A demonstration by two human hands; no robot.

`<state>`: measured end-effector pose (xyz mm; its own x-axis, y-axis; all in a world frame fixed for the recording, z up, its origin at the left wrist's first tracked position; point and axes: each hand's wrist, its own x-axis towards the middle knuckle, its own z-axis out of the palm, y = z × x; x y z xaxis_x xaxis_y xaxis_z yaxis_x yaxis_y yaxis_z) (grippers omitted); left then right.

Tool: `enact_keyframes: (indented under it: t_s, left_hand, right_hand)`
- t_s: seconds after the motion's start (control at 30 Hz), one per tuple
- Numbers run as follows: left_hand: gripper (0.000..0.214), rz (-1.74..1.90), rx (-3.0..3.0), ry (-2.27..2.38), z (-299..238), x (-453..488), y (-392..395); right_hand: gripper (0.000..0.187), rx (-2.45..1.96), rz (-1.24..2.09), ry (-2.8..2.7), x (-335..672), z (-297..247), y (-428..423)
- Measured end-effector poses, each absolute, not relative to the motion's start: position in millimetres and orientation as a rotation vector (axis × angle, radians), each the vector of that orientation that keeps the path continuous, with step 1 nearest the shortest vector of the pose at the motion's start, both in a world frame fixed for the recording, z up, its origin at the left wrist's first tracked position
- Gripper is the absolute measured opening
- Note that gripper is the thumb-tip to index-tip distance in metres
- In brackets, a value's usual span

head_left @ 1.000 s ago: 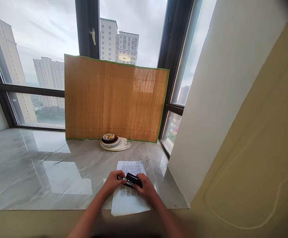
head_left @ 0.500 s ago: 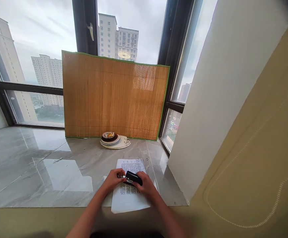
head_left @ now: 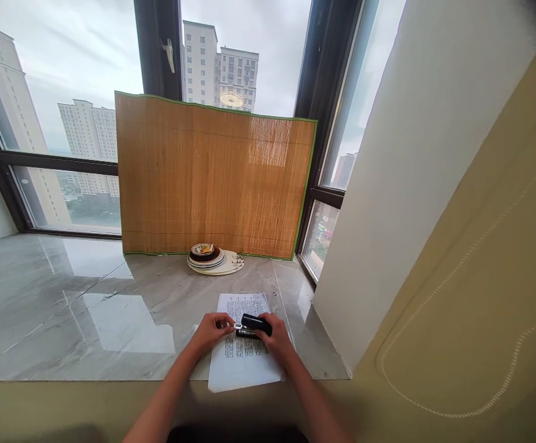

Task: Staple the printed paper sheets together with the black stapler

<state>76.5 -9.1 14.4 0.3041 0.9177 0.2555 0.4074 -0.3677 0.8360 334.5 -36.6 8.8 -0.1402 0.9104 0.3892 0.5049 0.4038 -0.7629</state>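
Observation:
A black stapler (head_left: 257, 322) sits in my right hand (head_left: 274, 338), fingers wrapped around its rear end. Its upper arm and its base are parted at the left end. My left hand (head_left: 212, 330) is pinched closed beside that end, with a small silvery metal piece (head_left: 238, 326) at its fingertips; whether this is part of the stapler or a strip of staples I cannot tell. Beneath both hands lie printed sheets of paper (head_left: 244, 370), their near edge hanging slightly past the sill's front edge.
Several stacked plates (head_left: 221, 266) stand on the grey marble-look sill (head_left: 148, 280). Behind them a bamboo mat (head_left: 194, 178) with green edging leans against the window. A white wall (head_left: 378, 203) closes off the right side.
My right hand has shifted slightly right with the stapler, away from my left fingers. The silvery piece now shows in the gap between them.

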Motion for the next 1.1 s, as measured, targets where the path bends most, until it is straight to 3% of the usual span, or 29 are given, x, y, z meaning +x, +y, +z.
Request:
enact_keyframes:
  t_s: [0.37, 0.73, 1.1]
  left_hand:
    - [0.023, 0.996, 1.920, 1.130, 20.2, 76.4, -13.9]
    - [0.018, 1.044, 1.919, 1.187, 28.0, 79.6, -16.3]
    - [0.021, 1.024, 1.918, 1.181, 21.0, 77.0, -12.1]
  right_hand:
    - [0.029, -1.163, 0.532, -1.706, 340.4, 11.6, -31.8]
    - [0.018, -1.200, 0.435, -1.540, 344.3, 11.6, -30.6]
    - [0.031, -1.265, 0.497, -1.498, 343.4, 2.0, -21.9]
